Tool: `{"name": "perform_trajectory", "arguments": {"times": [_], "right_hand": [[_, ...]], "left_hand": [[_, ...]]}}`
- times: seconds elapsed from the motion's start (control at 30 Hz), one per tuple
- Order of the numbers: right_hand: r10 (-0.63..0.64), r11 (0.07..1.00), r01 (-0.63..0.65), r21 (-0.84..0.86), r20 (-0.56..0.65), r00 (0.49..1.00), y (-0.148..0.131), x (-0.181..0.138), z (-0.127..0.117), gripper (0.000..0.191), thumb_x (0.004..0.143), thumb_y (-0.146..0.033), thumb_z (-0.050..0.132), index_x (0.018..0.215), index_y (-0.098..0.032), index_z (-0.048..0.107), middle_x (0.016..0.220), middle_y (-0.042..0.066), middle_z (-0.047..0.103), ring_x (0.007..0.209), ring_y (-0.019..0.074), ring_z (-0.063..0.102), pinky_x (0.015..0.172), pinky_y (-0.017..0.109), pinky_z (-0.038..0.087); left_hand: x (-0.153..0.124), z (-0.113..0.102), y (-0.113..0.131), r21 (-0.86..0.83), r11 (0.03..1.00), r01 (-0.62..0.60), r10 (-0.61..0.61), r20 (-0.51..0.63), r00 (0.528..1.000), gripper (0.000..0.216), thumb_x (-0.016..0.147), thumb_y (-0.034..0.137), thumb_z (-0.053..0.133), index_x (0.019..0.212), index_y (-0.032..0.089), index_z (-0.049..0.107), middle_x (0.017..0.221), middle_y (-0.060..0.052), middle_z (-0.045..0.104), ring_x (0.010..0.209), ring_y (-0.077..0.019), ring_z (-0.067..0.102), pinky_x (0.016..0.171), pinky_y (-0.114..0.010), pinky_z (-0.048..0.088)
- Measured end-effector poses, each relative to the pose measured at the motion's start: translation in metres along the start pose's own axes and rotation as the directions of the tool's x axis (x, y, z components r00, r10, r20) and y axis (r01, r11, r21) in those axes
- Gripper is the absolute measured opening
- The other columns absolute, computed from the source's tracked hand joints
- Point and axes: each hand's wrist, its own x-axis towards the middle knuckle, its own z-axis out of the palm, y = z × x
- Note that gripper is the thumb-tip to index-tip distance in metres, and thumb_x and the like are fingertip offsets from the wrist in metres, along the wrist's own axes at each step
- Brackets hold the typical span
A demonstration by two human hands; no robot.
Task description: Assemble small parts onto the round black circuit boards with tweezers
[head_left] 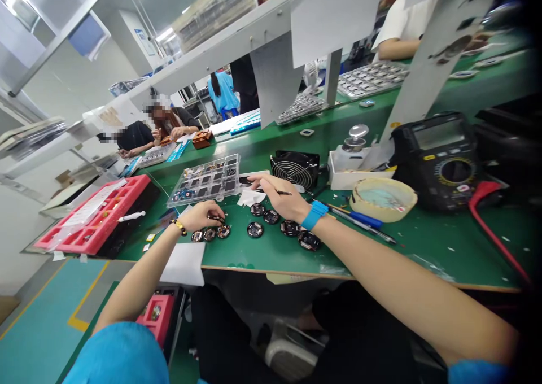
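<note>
My left hand (199,216) is closed on a small round black electronic part, which it pinches just above the green bench. Beside its fingers lie several similar round parts (209,234) with coppery insides. My right hand (285,200) is raised over the bench, index finger stretched forward, with a slim dark tool (283,192) held in it; its exact kind is hard to make out. Under and beside this hand are several round black parts (255,230), some partly covered by the wrist. A crumpled white tissue (251,197) lies between the hands.
A clear compartment box (207,178) and a black fan (295,168) stand behind the hands. At left is a red foam tray (95,214). A cream bowl (384,199), pens (364,219) and a multimeter (440,164) are at right. People sit across the bench.
</note>
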Motion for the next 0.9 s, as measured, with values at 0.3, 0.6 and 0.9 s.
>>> {"name": "perform_trajectory", "arguments": {"times": [0.3, 0.6, 0.9], "right_hand": [[0.134, 0.976, -0.13, 0.176, -0.012, 0.991, 0.001, 0.004, 0.003, 0.048, 0.107, -0.052, 0.036, 0.121, -0.021, 0.07, 0.066, -0.003, 0.058, 0.064, 0.0162, 0.056, 0.067, 0.03, 0.044], [0.232, 0.969, -0.212, 0.13, -0.16, 0.96, 0.022, 0.014, -0.001, 0.041, 0.099, -0.056, 0.052, 0.105, -0.021, 0.072, 0.083, 0.002, 0.07, 0.076, 0.0175, 0.062, 0.071, 0.029, 0.048], [0.28, 0.96, -0.28, 0.014, 0.013, 0.96, 0.006, 0.008, -0.002, 0.042, 0.098, -0.059, 0.056, 0.094, -0.021, 0.074, 0.081, 0.001, 0.07, 0.071, 0.0164, 0.056, 0.066, 0.029, 0.042]], "left_hand": [[0.049, 0.001, 0.032, -0.715, 0.699, 0.018, -0.15, -0.122, 0.981, 0.045, 0.075, 0.051, 0.088, 0.095, 0.017, 0.067, 0.091, -0.004, 0.073, 0.082, -0.0173, 0.076, 0.077, -0.028, 0.064], [0.093, 0.031, 0.063, -0.874, 0.477, -0.09, 0.007, -0.099, 0.995, 0.043, 0.067, 0.036, 0.095, 0.095, 0.014, 0.071, 0.099, -0.004, 0.075, 0.088, -0.0168, 0.077, 0.089, -0.03, 0.064], [0.075, 0.048, 0.062, -0.786, 0.573, -0.231, -0.092, -0.342, 0.935, 0.042, 0.071, 0.043, 0.089, 0.089, 0.017, 0.063, 0.088, -0.002, 0.071, 0.071, -0.0144, 0.072, 0.071, -0.031, 0.067]]}}
